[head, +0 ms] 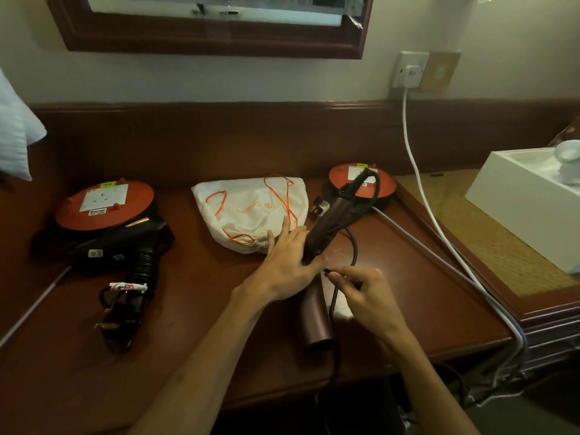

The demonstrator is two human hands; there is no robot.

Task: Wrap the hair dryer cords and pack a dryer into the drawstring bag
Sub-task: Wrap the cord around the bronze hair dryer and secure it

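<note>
A dark wooden bench carries the items. At centre, the left hand lies over a brown hair dryer, fingers straight and spread, the thumb on the dryer's body; the grip is open, pressing rather than clasping. The dryer's barrel points toward the viewer, and its handle rises away toward the rear right. The right hand pinches the dryer's black cord between thumb and forefinger, the other fingers curled; the cord loops from the handle past this hand and drops over the bench's front edge. Just behind the left hand lies a white drawstring bag with orange strings, flat on the bench and touching the fingertips. At left, a black hair dryer rests with its cord bundled and tied near the plug. Two orange cable reels stand at the rear, one at left, one at right behind the brown dryer's handle. A white cable runs from a wall socket down across the right side. A white box sits at far right.
</note>
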